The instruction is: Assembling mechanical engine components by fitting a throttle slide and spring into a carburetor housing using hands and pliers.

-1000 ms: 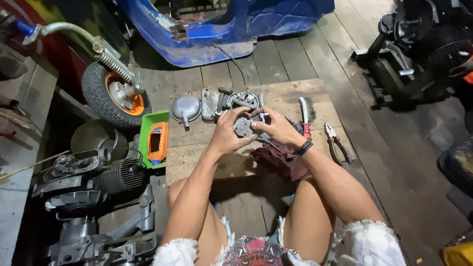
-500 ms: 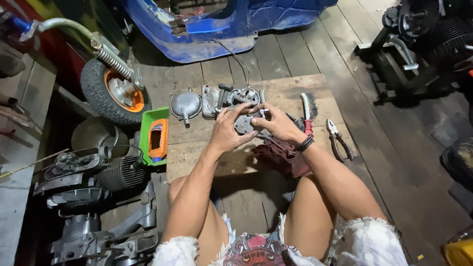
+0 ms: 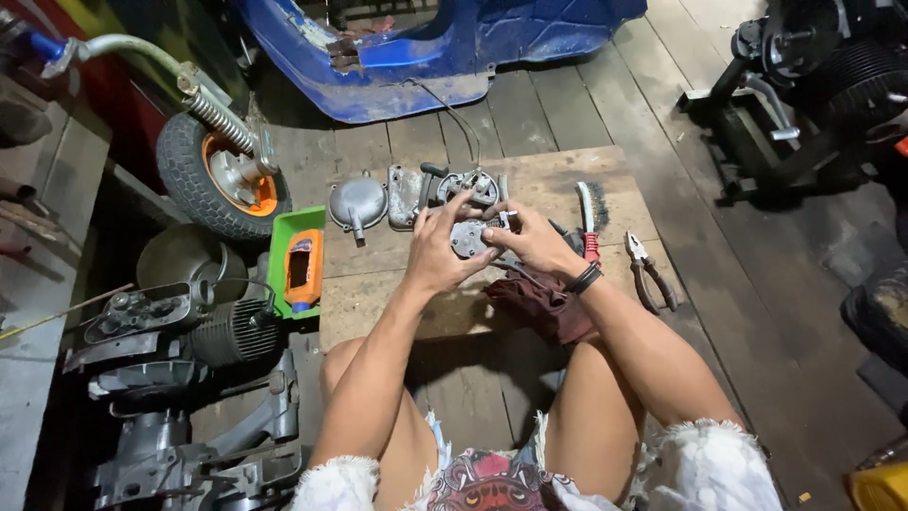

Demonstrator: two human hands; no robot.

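Metal engine part (image 3: pixel 467 237), small, grey and roughly round, sits between your two hands just above a plywood board (image 3: pixel 558 175) laid on the plank floor. Your left hand (image 3: pixel 437 251) wraps its left side, fingers spread and curled over the top edge, thumb underneath. Your right hand (image 3: pixel 534 241) closes on its right side, fingertips pinching near the upper corner; a dark band (image 3: pixel 584 278) circles that wrist. Both hands are clamped on the part, so much of it is hidden.

Just under your right wrist lies a dark red rag (image 3: pixel 541 301), crumpled on the board. Directly beyond your fingers rests a larger grey casing (image 3: pixel 465 182) with a black lever on it, and left of that a flat metal plate (image 3: pixel 404 196), then a domed round cover (image 3: pixel 357 202) with a short stem. To the right of your hands lies a wire brush (image 3: pixel 586 213) with a red grip, and farther right a pair of pliers (image 3: pixel 649 272) with dark handles, jaws pointing away from you.

Off the board's left edge stands a green tray (image 3: pixel 280 248) holding an orange handheld device (image 3: pixel 303 270). Beyond it leans a small wheel (image 3: pixel 219 178) with an orange hub, fitted to a fork with a coil spring. Finned engine blocks (image 3: pixel 180 331) crowd the floor at your left. A blue vehicle body panel (image 3: pixel 445 47) fills the far side, and dark machinery (image 3: pixel 813 66) stands at the upper right. Your bare knees frame the bottom of the view.
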